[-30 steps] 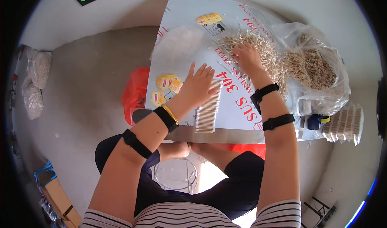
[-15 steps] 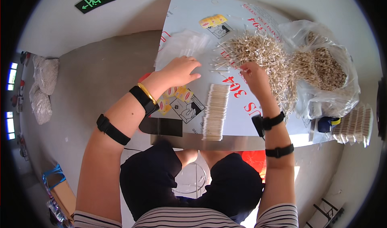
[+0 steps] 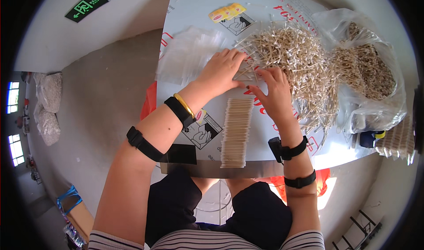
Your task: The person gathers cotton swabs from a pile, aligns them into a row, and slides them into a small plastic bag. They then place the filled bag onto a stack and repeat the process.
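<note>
My left hand (image 3: pixel 223 69) and my right hand (image 3: pixel 273 87) rest close together on the table top (image 3: pixel 185 11), fingers spread at the near edge of a loose heap of thin cotton-tipped sticks (image 3: pixel 293 64). Both hands touch sticks at the heap's edge; whether either pinches any is not visible. Just below the hands lies a neat row of sticks (image 3: pixel 235 130) laid side by side, running toward the table's front edge. A pile of small clear plastic bags (image 3: pixel 187 58) lies left of my left hand.
A big clear bag (image 3: pixel 366 69) with more sticks sits at the right. Packed bundles of sticks (image 3: pixel 395 139) and a small blue and yellow object (image 3: pixel 369 138) lie at the right front corner. Bare grey floor (image 3: pixel 101 95) spreads to the left, with white sacks (image 3: pixel 46 104) against the wall.
My left hand moved right from the plastic bags to the heap of sticks. My right hand came down and left toward it. The view has shifted closer to the table.
</note>
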The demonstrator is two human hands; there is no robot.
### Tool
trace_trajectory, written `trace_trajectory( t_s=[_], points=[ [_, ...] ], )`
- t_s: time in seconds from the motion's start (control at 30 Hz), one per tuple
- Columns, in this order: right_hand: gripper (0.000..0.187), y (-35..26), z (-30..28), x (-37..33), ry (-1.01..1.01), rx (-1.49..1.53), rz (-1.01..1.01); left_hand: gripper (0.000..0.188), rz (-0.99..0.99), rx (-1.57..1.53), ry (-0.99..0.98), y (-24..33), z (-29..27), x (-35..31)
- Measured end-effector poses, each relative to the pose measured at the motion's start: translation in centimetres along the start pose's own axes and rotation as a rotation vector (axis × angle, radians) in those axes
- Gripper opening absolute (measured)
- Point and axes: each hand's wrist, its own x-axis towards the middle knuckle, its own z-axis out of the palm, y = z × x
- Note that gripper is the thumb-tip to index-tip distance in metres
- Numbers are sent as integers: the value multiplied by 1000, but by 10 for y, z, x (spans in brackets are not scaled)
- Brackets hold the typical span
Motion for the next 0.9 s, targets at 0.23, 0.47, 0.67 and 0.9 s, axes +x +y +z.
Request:
trace_trajectory(
  t_s=[0.23,0.47,0.67,0.9],
  points=[
    [43,12,0,-3,-14,-133,-10,50,-11,-73,17,-18,-9,-3],
    [13,19,-2,-6,13,-144,-34,14,-69,-185,-11,-23,-13,-10],
    [7,18,0,-4,52,-203,-55,9,-172,-144,-61,-20,-27,-27],
    [8,2,7,5,-51,-197,-126,7,-156,-61,12,-17,-25,-20]
  ],
)
